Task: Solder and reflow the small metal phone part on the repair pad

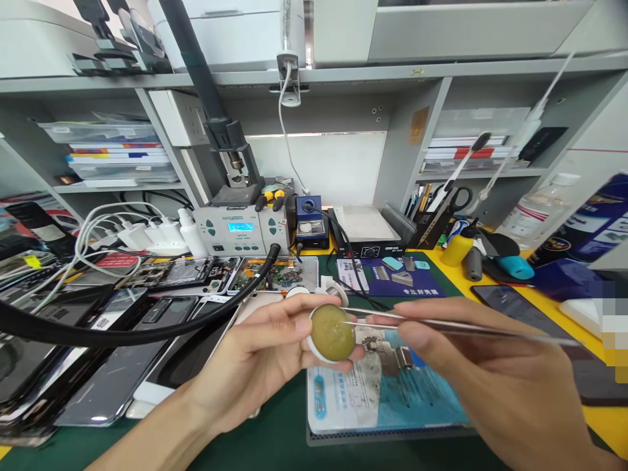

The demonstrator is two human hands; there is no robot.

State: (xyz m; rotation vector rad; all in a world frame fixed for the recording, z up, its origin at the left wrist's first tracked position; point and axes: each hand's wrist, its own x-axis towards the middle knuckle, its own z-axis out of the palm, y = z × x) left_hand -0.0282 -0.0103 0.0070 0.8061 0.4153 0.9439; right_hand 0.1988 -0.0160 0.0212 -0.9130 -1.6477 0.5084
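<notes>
My left hand [265, 347] holds a small round tub of yellowish-green paste [332, 335] by its white rim, thumb on the near side and fingers behind and under it. The paste faces me. Metal tweezers [456, 325] lie pinched between the thumb and fingers of my right hand [510, 366]. Their two slightly parted tips reach left to the paste at the tub's upper right. Whether they dip into it I cannot tell. Below both hands is a blue and white work mat [343, 418], bearing a metal fixture [392, 356] partly hidden by my hands.
Several phones [132, 360] cover the left side, crossed by a thick black hose [147, 335]. Behind stand a soldering station with a lit display [240, 227] and a tray of circuit boards [279, 273]. At right are a dark phone [510, 314] and bottles [540, 206].
</notes>
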